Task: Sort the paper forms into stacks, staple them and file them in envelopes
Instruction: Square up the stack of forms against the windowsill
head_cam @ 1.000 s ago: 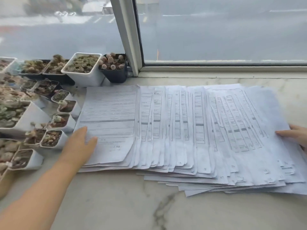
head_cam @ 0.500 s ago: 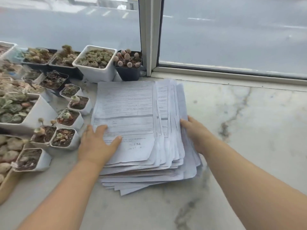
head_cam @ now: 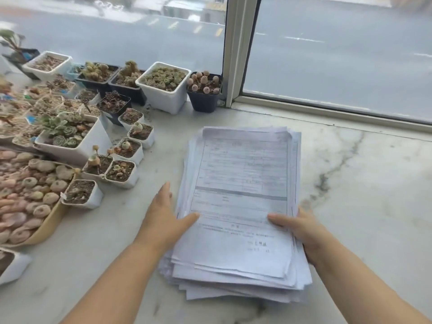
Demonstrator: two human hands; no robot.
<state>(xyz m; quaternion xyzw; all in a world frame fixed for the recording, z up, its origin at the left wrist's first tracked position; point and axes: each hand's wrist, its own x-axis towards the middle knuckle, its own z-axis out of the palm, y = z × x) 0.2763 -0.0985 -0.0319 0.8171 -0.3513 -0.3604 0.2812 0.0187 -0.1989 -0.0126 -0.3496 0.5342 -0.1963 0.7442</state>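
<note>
Pots (head_cam: 70,146): crowding the sill's left side, well apart from the paper, some cut off by the frame's left edge.
Left hand (head_cam: 163,218): flat against the stack's left edge, fingers straight along the side, thumb lying on the top sheet.
Stack (head_cam: 240,206): one ragged pile on the marble sill (head_cam: 364,183), mid-sill, sandwiched between both hands, far edge pointing at the window frame (head_cam: 238,50).
Print: blurred, unreadable.
Right hand (head_cam: 301,230): thumb on top, fingers hidden beside and under the right edge, so their curl can't be judged.
</note>
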